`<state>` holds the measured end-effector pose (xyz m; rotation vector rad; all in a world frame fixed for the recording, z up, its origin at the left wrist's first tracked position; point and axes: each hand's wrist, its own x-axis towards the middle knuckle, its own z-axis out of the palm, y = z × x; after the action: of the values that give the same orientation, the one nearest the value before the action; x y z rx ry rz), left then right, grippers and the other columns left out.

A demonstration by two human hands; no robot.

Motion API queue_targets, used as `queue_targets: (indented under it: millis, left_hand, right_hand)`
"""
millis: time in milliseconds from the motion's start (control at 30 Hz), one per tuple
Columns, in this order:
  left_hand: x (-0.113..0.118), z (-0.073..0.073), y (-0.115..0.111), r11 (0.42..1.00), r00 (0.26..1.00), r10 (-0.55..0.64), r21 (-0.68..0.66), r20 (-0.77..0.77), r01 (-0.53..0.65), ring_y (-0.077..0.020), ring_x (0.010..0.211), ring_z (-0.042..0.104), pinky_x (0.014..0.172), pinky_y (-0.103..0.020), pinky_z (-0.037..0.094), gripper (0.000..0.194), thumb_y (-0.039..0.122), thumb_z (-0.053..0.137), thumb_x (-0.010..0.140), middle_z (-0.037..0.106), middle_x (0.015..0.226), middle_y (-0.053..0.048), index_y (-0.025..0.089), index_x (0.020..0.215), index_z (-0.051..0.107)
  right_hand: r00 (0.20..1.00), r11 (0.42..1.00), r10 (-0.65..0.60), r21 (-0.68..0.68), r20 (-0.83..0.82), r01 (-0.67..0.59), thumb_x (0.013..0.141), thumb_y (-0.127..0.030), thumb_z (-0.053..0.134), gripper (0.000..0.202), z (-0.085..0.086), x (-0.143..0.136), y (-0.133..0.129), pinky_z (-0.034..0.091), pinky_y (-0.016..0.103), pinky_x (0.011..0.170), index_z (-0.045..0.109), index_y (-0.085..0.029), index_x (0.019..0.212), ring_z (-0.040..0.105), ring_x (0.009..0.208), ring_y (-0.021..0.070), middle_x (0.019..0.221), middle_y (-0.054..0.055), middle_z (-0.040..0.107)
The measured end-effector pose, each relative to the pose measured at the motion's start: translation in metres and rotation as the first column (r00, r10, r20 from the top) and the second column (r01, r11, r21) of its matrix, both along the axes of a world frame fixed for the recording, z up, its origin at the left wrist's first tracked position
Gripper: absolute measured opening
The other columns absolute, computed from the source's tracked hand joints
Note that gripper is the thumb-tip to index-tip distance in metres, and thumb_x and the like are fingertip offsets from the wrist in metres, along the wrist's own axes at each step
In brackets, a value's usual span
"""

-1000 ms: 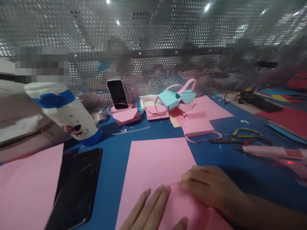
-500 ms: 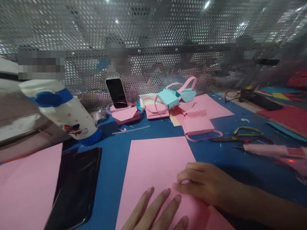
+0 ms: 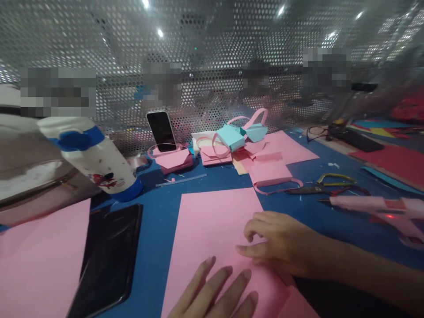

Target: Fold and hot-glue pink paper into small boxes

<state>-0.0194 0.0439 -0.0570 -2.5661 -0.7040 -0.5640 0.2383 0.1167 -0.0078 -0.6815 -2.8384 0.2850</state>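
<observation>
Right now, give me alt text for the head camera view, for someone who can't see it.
Two bare hands, left hand and right hand, press flat on a pink paper sheet on a blue table. A black phone and a white bottle lie left; scissors and a glue gun lie right.

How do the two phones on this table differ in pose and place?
The near phone lies flat on the blue mat, beside the pink sheet. The far phone stands tilted upright, propped on a pink paper holder by the mesh wall. Both screens are dark.
</observation>
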Motion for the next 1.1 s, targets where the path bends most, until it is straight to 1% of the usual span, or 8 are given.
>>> queue_targets:
  millis: [100,200,433,567,633,700,833,1100]
  left_hand:
    - [0.005,-0.017,-0.003,0.999,0.985,-0.011,0.031,0.171,0.006,-0.0173,0.123,0.055,0.125,-0.047,0.018,0.036,0.026,0.036,0.104,0.059,0.140,0.009,0.033,0.121,0.067]
    - [0.005,-0.021,-0.004,1.000,0.988,-0.023,0.023,0.151,0.019,-0.0186,0.124,0.055,0.125,-0.048,0.018,0.033,0.029,0.041,0.103,0.057,0.143,0.008,0.033,0.124,0.065]
    - [-0.003,0.009,-0.003,0.995,0.995,-0.092,-0.032,-0.048,0.090,-0.0210,0.119,0.057,0.124,-0.048,0.015,0.036,0.027,0.043,0.102,0.059,0.141,0.000,0.024,0.134,0.058]
    - [-0.002,0.021,-0.004,0.984,0.993,-0.113,-0.144,-0.023,0.109,-0.0229,0.119,0.057,0.119,-0.047,0.029,0.038,0.025,0.041,0.101,0.056,0.144,-0.003,0.022,0.135,0.055]
    - [-0.001,0.032,-0.005,0.946,0.995,-0.083,-0.309,0.047,0.094,-0.0208,0.116,0.058,0.111,-0.042,0.040,0.036,0.018,0.039,0.098,0.060,0.139,-0.003,0.024,0.129,0.058]
    - [0.001,0.047,-0.005,0.871,0.985,0.088,-0.492,0.150,-0.003,-0.0206,0.107,0.061,0.094,-0.035,0.051,0.031,0.019,0.037,0.097,0.066,0.127,-0.006,0.024,0.117,0.061]
    - [0.005,0.073,-0.007,0.729,0.892,0.450,-0.592,0.036,-0.344,-0.0221,0.075,0.059,0.068,-0.035,0.046,0.016,0.037,0.058,0.090,0.065,0.090,-0.004,0.021,0.092,0.059]
    - [0.017,0.083,-0.007,0.588,0.869,0.487,-0.704,-0.084,-0.398,-0.0195,0.072,0.054,0.067,-0.029,0.036,0.024,0.037,0.069,0.082,0.061,0.078,0.001,0.020,0.075,0.054]
  right_hand:
    - [1.000,1.000,0.012,-0.024,0.024,-0.012,0.098,-0.026,0.053,0.023,0.009,0.004,0.000,0.036,0.031,0.076,0.064,-0.027,0.118,0.051,0.090,0.0186,0.106,0.005,0.061]
    - [0.999,1.000,0.021,0.002,0.030,-0.021,0.100,-0.026,0.050,0.021,0.014,0.005,-0.003,0.035,0.032,0.075,0.067,-0.024,0.112,0.051,0.090,0.0188,0.103,0.005,0.063]
    - [0.992,0.995,0.082,0.054,0.099,-0.088,0.100,-0.022,0.050,0.021,0.033,0.014,-0.013,0.030,0.034,0.069,0.071,-0.021,0.097,0.050,0.084,0.0185,0.093,0.003,0.066]
    - [0.992,0.996,0.060,0.057,0.115,-0.067,0.099,-0.025,0.055,0.022,0.042,0.018,-0.019,0.032,0.033,0.070,0.073,-0.021,0.086,0.052,0.082,0.0172,0.083,0.002,0.065]
    - [0.995,0.996,0.068,0.061,0.072,-0.072,0.098,-0.026,0.055,0.023,0.039,0.017,-0.020,0.034,0.032,0.071,0.073,-0.020,0.084,0.053,0.081,0.0169,0.081,0.002,0.065]
    - [0.996,0.992,0.086,0.092,-0.011,-0.085,0.100,-0.026,0.051,0.027,0.031,0.016,-0.019,0.036,0.031,0.070,0.072,-0.018,0.086,0.054,0.079,0.0169,0.082,0.004,0.066]
    - [0.990,0.984,0.108,0.149,-0.089,-0.094,0.103,-0.026,0.042,0.033,0.013,0.014,-0.019,0.037,0.030,0.068,0.069,-0.016,0.089,0.055,0.078,0.0177,0.081,0.006,0.066]
    - [0.953,0.987,-0.005,-0.154,-0.302,-0.044,0.093,-0.013,0.056,0.013,-0.003,0.003,-0.032,0.042,0.023,0.068,0.067,-0.015,0.086,0.057,0.077,0.0147,0.081,0.005,0.063]
